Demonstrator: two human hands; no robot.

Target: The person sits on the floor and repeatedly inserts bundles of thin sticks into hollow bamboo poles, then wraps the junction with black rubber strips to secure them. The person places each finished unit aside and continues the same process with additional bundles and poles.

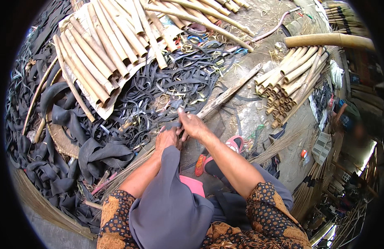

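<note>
A: What are the 2 hands doing?

B: Both are meeting near the middle of the view. The left hand (166, 139) is curling shut around a dark strip of rubber (172, 124), and the right hand (193, 124), just at its 3 o'clock, is pinching the same strip between thumb and fingers. The strip is running up toward 12 o'clock, where a short dark end (176, 103) is sticking out above the right fingertips.

A: What is lying about them?

B: A tangle of black rubber strips (183, 76) is spreading from 12 o'clock round to 10 o'clock. Cut bamboo lengths (105, 45) are lying on a pale sheet at 11 o'clock, and a second bundle of bamboo (293, 79) is resting at 2 o'clock. A long wooden stick (229, 93) is slanting away toward 1 o'clock. Pieces of black inner tube (92, 151) are heaping up at 9 o'clock. A pink sandal (235, 143) is showing at 4 o'clock, just beside the right forearm.
</note>
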